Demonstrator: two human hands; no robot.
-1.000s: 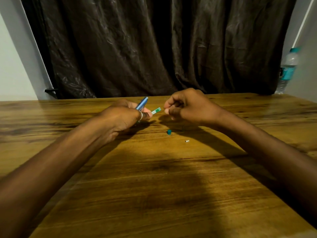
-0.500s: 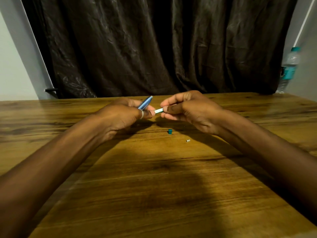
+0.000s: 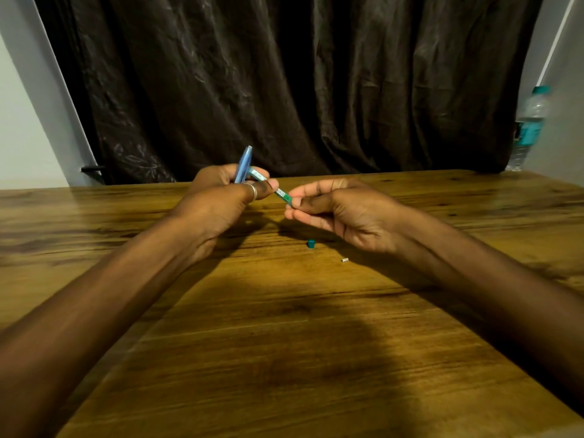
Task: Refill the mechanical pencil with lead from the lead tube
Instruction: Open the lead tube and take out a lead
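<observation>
My left hand is closed around a blue mechanical pencil, which sticks up and away from its fingers. The same hand also holds the green and white lead tube, slanted down to the right. My right hand pinches the tube's lower right end between thumb and forefinger. Both hands hover above the wooden table. On the table below my right hand lie a small teal cap and a tiny white piece.
A dark curtain hangs behind the table's far edge. A clear water bottle with a teal label stands at the far right, beyond the table corner. A white wall shows at the left.
Both hands have risen a little. The pencil now points more upright, the lead tube has tilted down to the right, and my right hand's fingers have opened out around the tube's end.
</observation>
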